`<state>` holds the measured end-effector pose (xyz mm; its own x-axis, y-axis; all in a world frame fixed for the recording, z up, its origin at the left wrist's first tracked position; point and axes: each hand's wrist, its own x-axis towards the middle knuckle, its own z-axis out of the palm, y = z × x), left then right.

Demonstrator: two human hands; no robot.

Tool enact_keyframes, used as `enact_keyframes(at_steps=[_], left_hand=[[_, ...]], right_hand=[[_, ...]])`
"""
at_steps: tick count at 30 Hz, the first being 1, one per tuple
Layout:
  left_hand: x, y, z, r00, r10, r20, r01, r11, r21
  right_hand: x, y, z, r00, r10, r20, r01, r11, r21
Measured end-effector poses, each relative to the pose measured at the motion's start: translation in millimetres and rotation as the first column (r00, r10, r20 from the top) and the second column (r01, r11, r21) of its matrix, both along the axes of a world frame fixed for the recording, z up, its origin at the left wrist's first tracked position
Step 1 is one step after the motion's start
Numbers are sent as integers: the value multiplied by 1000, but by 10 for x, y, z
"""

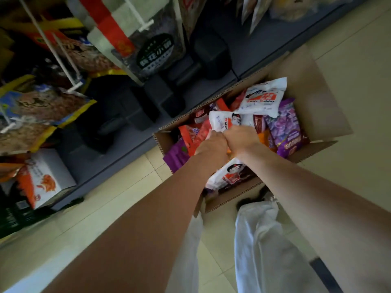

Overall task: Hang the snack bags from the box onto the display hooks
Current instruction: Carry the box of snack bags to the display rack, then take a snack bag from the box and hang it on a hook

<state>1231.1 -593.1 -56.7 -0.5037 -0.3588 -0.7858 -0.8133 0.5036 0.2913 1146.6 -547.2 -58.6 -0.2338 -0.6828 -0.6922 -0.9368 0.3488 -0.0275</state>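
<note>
An open cardboard box (321, 106) stands on the floor, filled with snack bags. White bags with red lettering lie at the back (263, 98), in the middle (227, 121) and at the near side (226, 176). A purple bag (289, 127) lies to the right, red bags (194, 134) to the left. Both my hands reach into the box side by side. My left hand (211, 143) and my right hand (241, 137) grip the lower edge of the middle white bag with curled fingers. White display hooks (53, 49) stick out from the rack at the upper left.
Snack bags (42, 106) hang on the rack hooks at the left, a dark bag (152, 51) at the top centre. A dark shelf base runs diagonally beside the box. A white and orange carton (46, 178) sits low left. My legs in white trousers (254, 240) stand on the tiled floor.
</note>
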Motion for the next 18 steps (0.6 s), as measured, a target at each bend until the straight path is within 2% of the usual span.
enact_keyframes(at_steps=[3, 7, 9, 12, 15, 18], left_hand=[[-107, -25, 156, 999, 11, -48, -9, 999, 38], [119, -204, 303, 999, -22, -40, 18, 995, -98], [257, -267, 300, 998, -38, -41, 33, 993, -112], [364, -265, 197, 996, 22, -86, -34, 989, -146], [443, -61, -1, 983, 75, -167, -96, 988, -120], [433, 102, -160, 987, -20, -158, 15, 999, -33]], right_hand=[[-143, -106, 266, 996, -70, 62, 74, 995, -64], [-296, -42, 325, 921, -347, 174, 375, 912, -168], [-304, 68, 208, 889, -434, 147, 456, 871, -186], [-231, 312, -60, 932, -356, 68, 361, 930, -73], [-34, 590, -342, 967, -220, 130, 202, 969, 139], [6, 651, -434, 970, -195, 143, 163, 964, 208]])
